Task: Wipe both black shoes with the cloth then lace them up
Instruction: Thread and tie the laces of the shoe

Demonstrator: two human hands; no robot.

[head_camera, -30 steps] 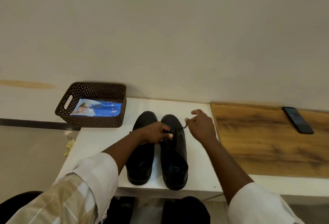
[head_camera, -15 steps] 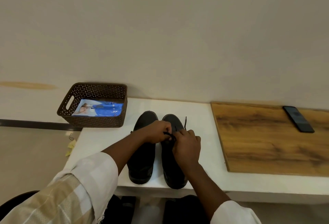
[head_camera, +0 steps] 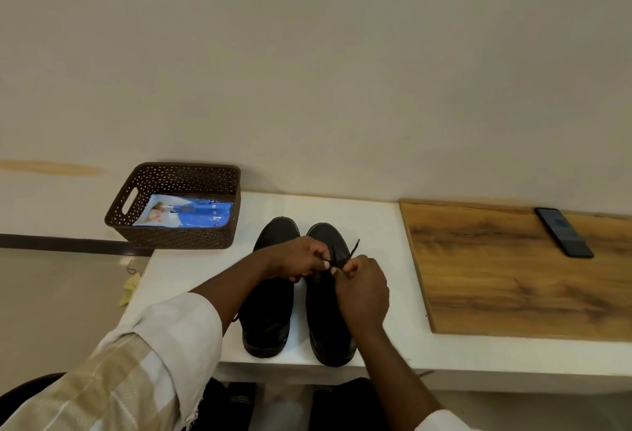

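Note:
Two black shoes stand side by side on the white table (head_camera: pixel 191 270), toes pointing away from me: the left shoe (head_camera: pixel 270 307) and the right shoe (head_camera: pixel 328 321). Both of my hands work over the right shoe's lacing. My left hand (head_camera: pixel 301 258) pinches the black lace (head_camera: pixel 354 247) near the shoe's tongue. My right hand (head_camera: pixel 362 288) pinches the same lace close beside it, and a loose lace end sticks up to the right of my fingers. No cloth is in view.
A brown perforated basket (head_camera: pixel 178 239) holding a blue and white packet (head_camera: pixel 184 215) sits at the table's back left. A wooden board (head_camera: pixel 513 280) lies to the right with a black phone (head_camera: pixel 564 232) on it. A wall rises right behind the table.
My right hand, which had pulled the lace out to the right, came back to the shoe and now meets my left hand over the lacing. The left hand stayed in place.

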